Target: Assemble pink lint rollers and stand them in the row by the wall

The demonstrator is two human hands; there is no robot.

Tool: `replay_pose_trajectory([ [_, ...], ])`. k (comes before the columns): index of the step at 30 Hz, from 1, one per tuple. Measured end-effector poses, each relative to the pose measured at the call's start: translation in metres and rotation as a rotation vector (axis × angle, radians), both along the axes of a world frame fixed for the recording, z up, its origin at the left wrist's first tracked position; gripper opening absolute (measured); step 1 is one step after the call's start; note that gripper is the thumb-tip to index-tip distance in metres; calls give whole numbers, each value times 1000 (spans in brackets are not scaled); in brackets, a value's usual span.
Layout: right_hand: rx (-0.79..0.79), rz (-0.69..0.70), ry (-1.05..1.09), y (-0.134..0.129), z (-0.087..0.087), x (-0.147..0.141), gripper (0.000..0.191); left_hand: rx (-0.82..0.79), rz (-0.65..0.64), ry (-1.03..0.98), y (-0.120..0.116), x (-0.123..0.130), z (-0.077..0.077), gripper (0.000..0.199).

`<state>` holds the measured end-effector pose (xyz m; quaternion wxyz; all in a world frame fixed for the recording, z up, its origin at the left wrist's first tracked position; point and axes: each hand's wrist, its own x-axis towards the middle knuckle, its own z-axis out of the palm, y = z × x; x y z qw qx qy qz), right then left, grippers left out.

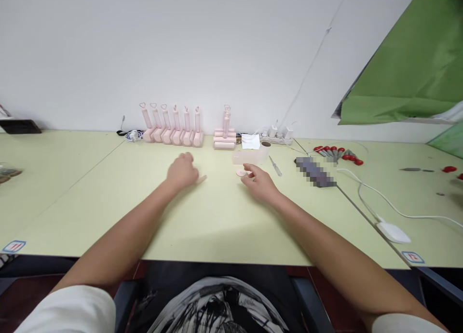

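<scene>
My left hand (pixel 183 170) is over the table left of centre, its curled fingers smeared by motion. A thin pink piece (pixel 201 179) shows just beside its thumb; I cannot tell if the hand holds it. Right of centre, my right hand (pixel 261 182) has thumb and index finger apart around the edge of a small round pale-pink disc (pixel 240 172). Whether those fingertips touch the disc is unclear. Behind this hand lies a roll of translucent film (pixel 251 156), partly unrolled, and to its right a thin screwdriver-like tool (pixel 275 166).
Several pink stick-like devices with heart-shaped loops (pixel 176 118) stand in a row by the wall. More pink pieces (pixel 224 139) are stacked behind the centre. A blurred-out dark object (pixel 314 172), red-ended tools (pixel 334 152), a white cable and a white charger (pixel 393 232) lie right.
</scene>
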<state>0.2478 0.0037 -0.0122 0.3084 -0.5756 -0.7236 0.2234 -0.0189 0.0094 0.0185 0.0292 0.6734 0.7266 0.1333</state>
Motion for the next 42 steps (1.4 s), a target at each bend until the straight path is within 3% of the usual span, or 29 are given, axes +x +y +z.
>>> replay_pose_trajectory([
  [3,-102,37,217,-4,3,-15,47,-201,55,-12,2,-37,-2,36],
  [6,-206,98,407,-3,1,-27,42,-328,-130,-35,2,-46,-9,33],
  [9,-289,89,583,-2,-2,-33,33,-223,-309,-119,-2,-34,-14,27],
  [11,-364,88,713,-4,-3,-32,28,-111,-428,-278,-6,-22,-16,27],
  [14,-539,256,924,-12,0,-30,36,-6,-632,-508,-13,-4,-20,32],
  [17,-640,452,1022,-22,4,-30,44,-13,-762,-601,-20,12,-26,33],
  [24,-747,602,1038,-30,6,-30,31,3,-814,-591,-23,22,-38,35],
  [29,-855,710,1070,-28,-1,-25,28,-88,-914,-511,-21,20,-40,41],
  [33,-875,672,1056,-26,-4,-24,28,-81,-910,-454,-19,20,-42,42],
  [42,-720,546,1059,-34,0,-33,35,-33,-820,-384,-18,21,-41,45],
])
